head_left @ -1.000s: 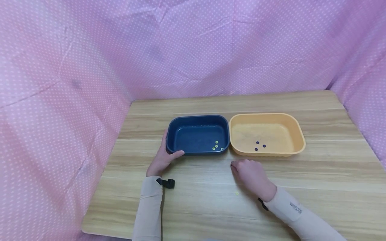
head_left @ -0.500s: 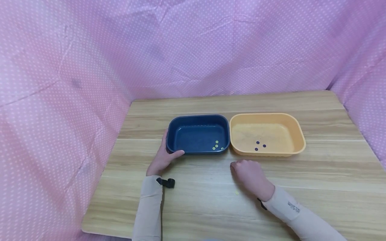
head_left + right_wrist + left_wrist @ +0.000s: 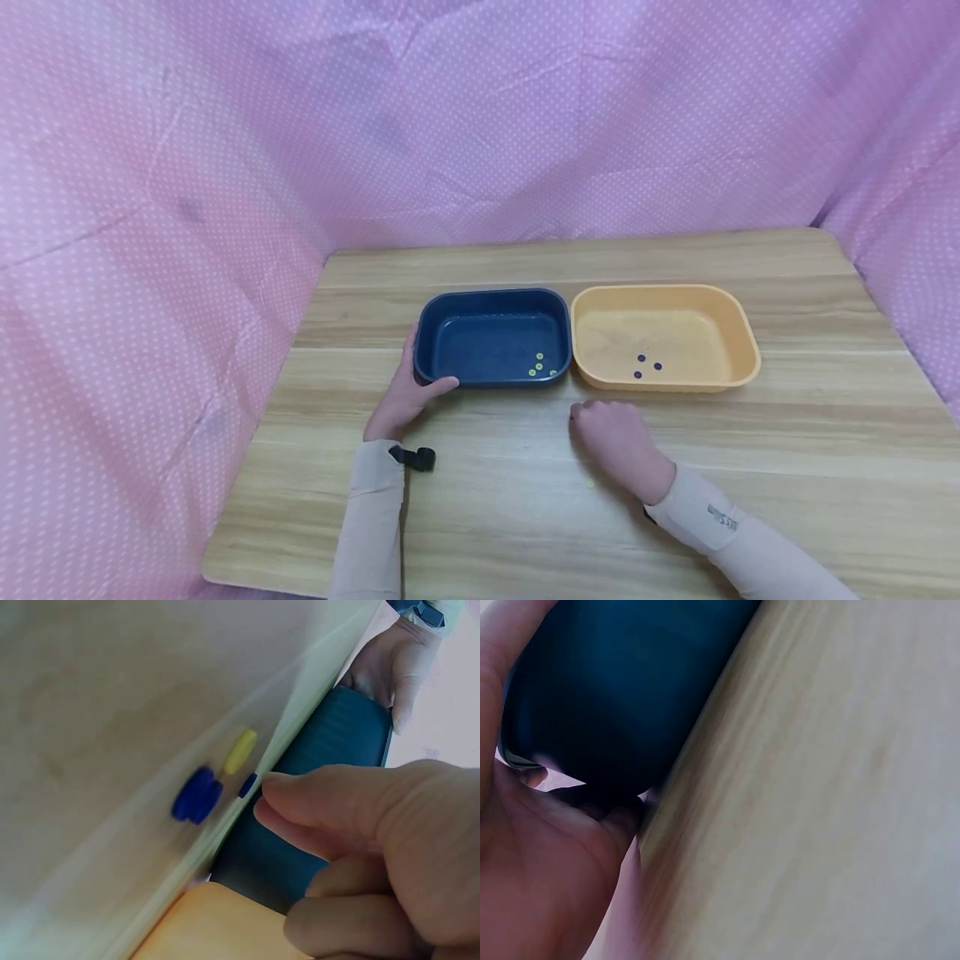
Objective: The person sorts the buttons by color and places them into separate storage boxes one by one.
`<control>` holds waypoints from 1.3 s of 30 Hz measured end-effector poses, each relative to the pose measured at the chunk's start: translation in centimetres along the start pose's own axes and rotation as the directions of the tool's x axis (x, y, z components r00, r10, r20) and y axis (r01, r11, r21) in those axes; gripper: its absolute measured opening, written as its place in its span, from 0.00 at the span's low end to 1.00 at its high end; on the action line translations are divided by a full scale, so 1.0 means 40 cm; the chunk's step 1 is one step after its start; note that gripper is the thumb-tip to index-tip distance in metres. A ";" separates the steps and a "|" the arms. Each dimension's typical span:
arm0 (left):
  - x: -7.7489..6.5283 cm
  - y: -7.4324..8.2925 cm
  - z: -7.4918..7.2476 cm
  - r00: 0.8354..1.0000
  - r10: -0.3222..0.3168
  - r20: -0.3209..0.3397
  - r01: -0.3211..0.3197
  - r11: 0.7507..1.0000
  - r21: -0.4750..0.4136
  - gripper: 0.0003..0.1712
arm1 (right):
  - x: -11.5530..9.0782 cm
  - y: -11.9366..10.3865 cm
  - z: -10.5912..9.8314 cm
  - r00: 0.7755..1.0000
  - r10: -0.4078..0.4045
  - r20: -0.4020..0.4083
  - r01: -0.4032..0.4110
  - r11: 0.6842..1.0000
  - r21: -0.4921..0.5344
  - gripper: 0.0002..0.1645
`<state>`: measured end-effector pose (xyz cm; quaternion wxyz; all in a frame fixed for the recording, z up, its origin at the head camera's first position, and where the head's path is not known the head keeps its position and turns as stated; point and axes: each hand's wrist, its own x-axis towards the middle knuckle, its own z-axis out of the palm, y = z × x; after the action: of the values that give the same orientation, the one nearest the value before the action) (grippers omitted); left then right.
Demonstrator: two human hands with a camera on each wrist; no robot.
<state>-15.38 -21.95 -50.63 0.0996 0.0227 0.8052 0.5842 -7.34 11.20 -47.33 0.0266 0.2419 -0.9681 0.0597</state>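
Observation:
My left hand (image 3: 402, 396) holds the left end of a dark blue plastic tub (image 3: 491, 382), thumb along the front rim and fingers against the side. Several yellow buttons (image 3: 539, 366) lie in this tub's front right corner. In front of the tubs, my right hand (image 3: 618, 442) is low over the table, thumb and index finger pinched together. A small blue button (image 3: 247, 784) shows right at those fingertips in the right wrist view. Beneath the hand, two more blue buttons (image 3: 196, 796) and a yellow button (image 3: 241, 751) lie on the wood; the hand hides the blue ones from the head view.
A light orange tub (image 3: 667, 387) stands against the blue tub's right end, with 3 dark blue buttons (image 3: 641, 358) inside. Both rest on a wood-grain table (image 3: 480, 517). Pink dotted cloth (image 3: 480, 125) hangs behind and at the sides.
My right hand has shifted slightly left, its fingertips staying low in front of the tubs. My left hand, the tubs and the buttons inside them have stayed put.

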 end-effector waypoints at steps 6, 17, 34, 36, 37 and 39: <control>-0.003 0.001 0.001 1.000 -0.013 0.003 0.013 1.000 0.006 0.67 | -0.004 0.000 0.000 1.000 -0.008 0.013 0.008 1.000 -0.015 0.09; -0.003 0.003 -0.001 1.000 -0.014 0.005 0.014 1.000 0.008 0.67 | -0.003 -0.010 0.005 0.994 -0.099 -0.040 0.094 0.989 -0.117 0.11; -0.004 0.013 -0.001 0.999 -0.041 0.029 0.040 0.999 0.025 0.66 | 0.009 -0.012 0.001 0.987 -0.154 -0.056 0.147 0.983 -0.113 0.12; -0.007 0.023 -0.001 0.999 -0.043 0.030 0.042 0.999 0.033 0.66 | 0.009 -0.010 0.002 0.989 -0.143 -0.048 0.137 0.984 -0.115 0.11; -0.011 0.032 -0.001 0.999 -0.043 0.032 0.042 0.999 0.034 0.65 | 0.008 -0.008 0.001 0.990 -0.136 -0.039 0.131 0.986 -0.107 0.11; -0.019 0.050 0.000 0.998 -0.042 0.036 0.041 0.998 0.037 0.65 | 0.006 -0.005 -0.007 0.994 -0.111 -0.011 0.110 0.992 -0.068 0.10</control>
<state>-14.80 -21.44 -48.61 0.1260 0.0187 0.8139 0.5669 -7.46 10.95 -47.03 0.0451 0.2936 -0.9545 0.0272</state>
